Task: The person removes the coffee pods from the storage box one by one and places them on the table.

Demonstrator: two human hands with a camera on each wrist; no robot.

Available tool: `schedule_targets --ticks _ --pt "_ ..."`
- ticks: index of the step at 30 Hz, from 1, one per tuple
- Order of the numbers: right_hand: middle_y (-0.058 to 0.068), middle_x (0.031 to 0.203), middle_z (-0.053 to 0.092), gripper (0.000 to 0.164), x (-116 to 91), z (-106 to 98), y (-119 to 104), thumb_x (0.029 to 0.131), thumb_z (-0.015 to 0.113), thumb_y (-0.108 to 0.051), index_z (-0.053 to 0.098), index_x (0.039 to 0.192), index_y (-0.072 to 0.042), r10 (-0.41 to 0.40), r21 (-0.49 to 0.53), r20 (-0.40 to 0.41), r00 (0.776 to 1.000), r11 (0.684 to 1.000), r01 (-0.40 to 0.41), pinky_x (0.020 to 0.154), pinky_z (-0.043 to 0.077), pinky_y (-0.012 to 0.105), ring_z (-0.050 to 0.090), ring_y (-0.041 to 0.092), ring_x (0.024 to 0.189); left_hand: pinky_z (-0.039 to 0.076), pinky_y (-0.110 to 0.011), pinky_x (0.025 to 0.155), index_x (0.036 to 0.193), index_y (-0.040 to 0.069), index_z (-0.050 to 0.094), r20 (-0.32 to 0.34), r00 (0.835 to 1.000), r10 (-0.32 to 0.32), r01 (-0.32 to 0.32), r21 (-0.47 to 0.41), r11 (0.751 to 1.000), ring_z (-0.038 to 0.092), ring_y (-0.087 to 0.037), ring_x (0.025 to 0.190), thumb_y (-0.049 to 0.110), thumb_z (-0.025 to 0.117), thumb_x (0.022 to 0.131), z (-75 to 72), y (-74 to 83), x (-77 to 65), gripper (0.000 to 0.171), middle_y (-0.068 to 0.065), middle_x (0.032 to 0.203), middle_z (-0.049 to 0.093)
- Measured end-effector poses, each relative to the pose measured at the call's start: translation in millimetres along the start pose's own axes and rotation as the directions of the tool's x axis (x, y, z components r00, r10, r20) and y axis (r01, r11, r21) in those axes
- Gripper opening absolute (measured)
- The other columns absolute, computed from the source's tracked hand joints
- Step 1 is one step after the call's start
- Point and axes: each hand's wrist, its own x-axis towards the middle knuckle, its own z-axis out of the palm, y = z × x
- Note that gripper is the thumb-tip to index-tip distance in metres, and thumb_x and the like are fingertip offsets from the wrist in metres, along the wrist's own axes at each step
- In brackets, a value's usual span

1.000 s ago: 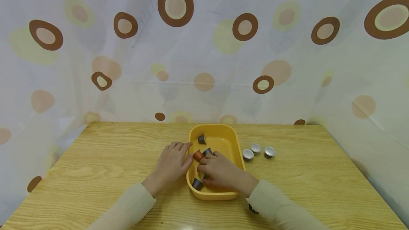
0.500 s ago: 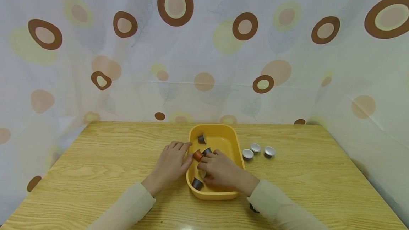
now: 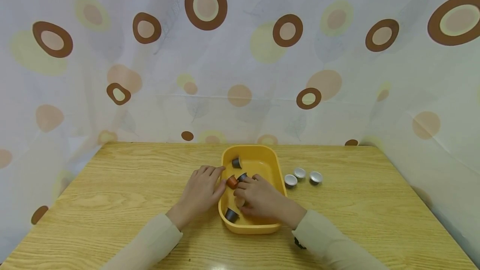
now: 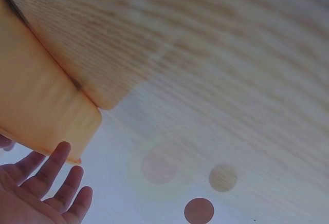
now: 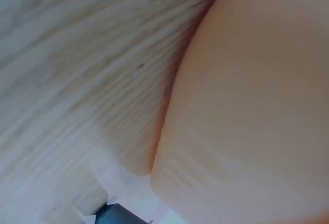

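Observation:
A yellow plastic bin stands on the table with coffee capsules lying on their sides in it. My left hand rests at its left rim, thumb and index finger reaching over the edge; the left wrist view shows these fingers spread and fairly straight. Inside the bin, my right hand pinches a coffee capsule, whose pale round lid faces left. Near its fingertips lie an orange capsule and a dark capsule. Another dark capsule is at the near left corner, one more capsule farther back.
Right of the bin, 3 capsules stand lid up on the wooden table. A patterned cloth hangs behind the table and along both sides. The bin's outer wall fills much of the right wrist view.
My right hand has shifted slightly right within the bin, turning the pinched capsule so its pale lid shows more. My left hand stays at the rim.

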Motion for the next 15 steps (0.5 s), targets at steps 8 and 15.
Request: schedule_targets --ticks 8,15 --pt "-0.006 0.103 0.063 0.028 -2.1 -4.2 0.7 0.082 0.063 -0.035 0.063 0.106 -0.020 0.015 -0.001 0.004 1.000 1.000 -0.015 0.081 0.042 0.033 0.055 0.013 0.096 0.046 -0.040 0.086 0.121 0.011 0.057 0.000 1.000 0.004 -0.004 0.001 1.000 0.056 -0.024 0.103 0.031 0.046 0.093 0.3 -0.4 -0.2 0.036 -0.004 0.109 0.064" --pt "-0.006 0.100 0.062 0.025 -3.3 -4.6 3.5 0.084 0.061 -0.035 0.063 0.104 -0.020 0.020 0.010 -0.010 1.000 1.000 -0.020 0.084 0.045 0.038 0.056 0.015 0.094 0.046 -0.041 0.087 0.121 0.011 0.057 0.007 1.000 0.000 0.000 0.000 1.000 0.055 -0.024 0.104 0.031 0.045 0.093 0.9 -0.5 -0.2 0.037 -0.004 0.110 0.064"
